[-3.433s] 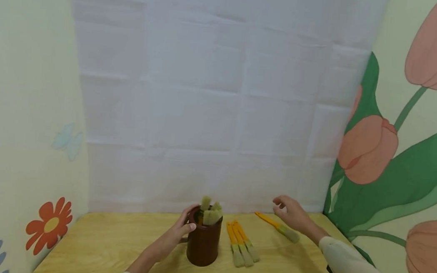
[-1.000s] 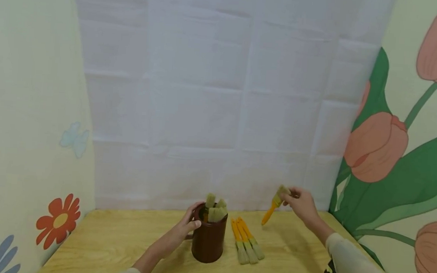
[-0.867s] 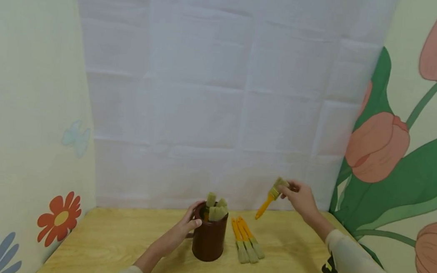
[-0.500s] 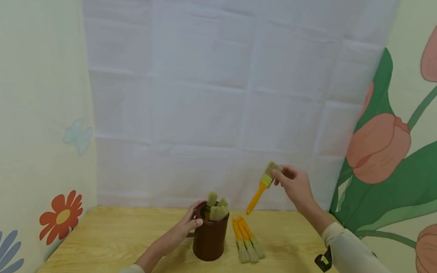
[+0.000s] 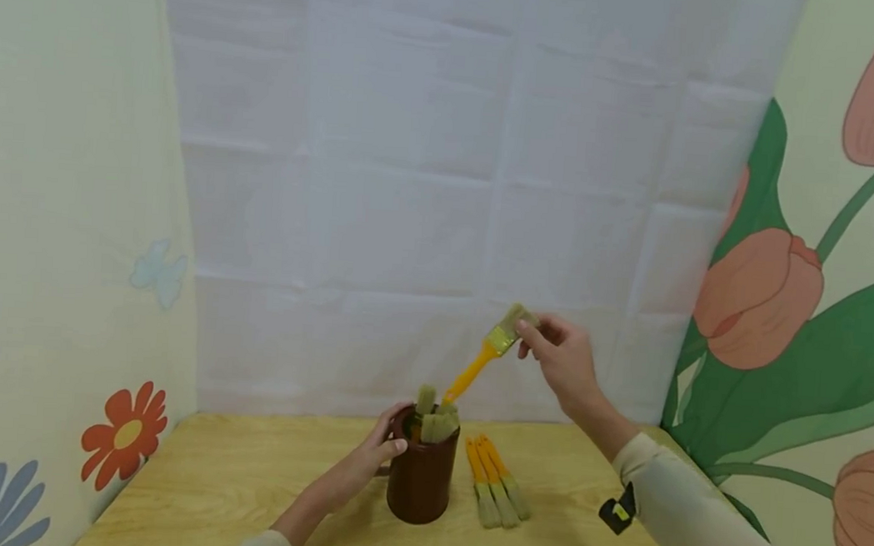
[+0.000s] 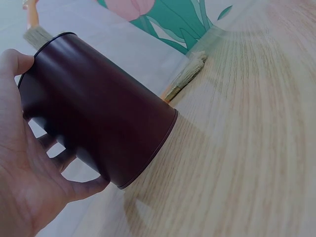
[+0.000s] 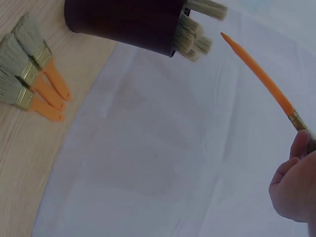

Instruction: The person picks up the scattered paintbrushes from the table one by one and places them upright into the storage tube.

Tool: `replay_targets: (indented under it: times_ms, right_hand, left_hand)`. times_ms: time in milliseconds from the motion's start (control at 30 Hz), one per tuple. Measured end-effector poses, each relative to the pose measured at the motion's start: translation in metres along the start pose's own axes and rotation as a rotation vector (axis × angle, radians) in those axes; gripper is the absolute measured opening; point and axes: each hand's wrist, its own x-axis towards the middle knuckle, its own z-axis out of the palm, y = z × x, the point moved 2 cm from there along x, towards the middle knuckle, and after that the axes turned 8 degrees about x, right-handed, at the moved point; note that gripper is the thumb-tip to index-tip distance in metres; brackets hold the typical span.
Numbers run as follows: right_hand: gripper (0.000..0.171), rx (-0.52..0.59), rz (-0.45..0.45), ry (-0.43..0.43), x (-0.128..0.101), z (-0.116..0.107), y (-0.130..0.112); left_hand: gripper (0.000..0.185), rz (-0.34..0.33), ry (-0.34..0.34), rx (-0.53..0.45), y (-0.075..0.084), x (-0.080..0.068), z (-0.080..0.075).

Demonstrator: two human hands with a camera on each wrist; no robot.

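"Above the far right of the mug [image 5: 419, 481], what is recorded?"

"One held brush [image 5: 486, 353], raised clear of the desk [image 5: 244, 478]. Right hand [image 5: 563, 360]: grip closed, thumb and fingers pinching the bristle end."

"Its bearing?"

"Long axis oblique. Bristles up and to the right; orange handle down and to the left, its free end directed toward the mug's mouth. From the head view that end overlaps bristles in the mug; the right wrist view shows a gap, so near, not touching."

"Condition of the mug?"

"Dark brown, upright on the desk, mouth up, its side handle [image 5: 382, 471] to the left. Left hand [image 5: 365, 461] grips the left side, thumb at the rim."

"Contents?"

"Several stored brushes [image 5: 438, 428], bristles uppermost, standing above the rim. They overlap; exact count not established."

"On the desk, right of the mug?"

"Three lying brushes [image 5: 490, 481], side by side in a slight fan. Orange handles to the far side, bristles to the near side, axes running from far left to near right."

"Surroundings?"

"Creased pale cloth [image 5: 335, 217] at the far side; left flowered panel [image 5: 51, 199], right flowered panel [image 5: 865, 391]. Black item [image 5: 618, 511] with a yellow-green patch at the right sleeve [image 5: 693, 506]."
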Motion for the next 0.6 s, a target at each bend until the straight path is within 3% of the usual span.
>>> replay_targets:
  times_ms: [333,600]
  right_hand:
    - [0.018,-0.065,-0.007,-0.143,-0.009,0.036,0.013]
    - [0.021,-0.164,-0.049,-0.296,-0.012,0.058,0.024]
  left_hand:
    - [0.065,-0.008,-0.004,0.004,-0.001,0.000,0.000]
    - [0.063,-0.002,-0.006,0.004,-0.002,0.001,0.000]
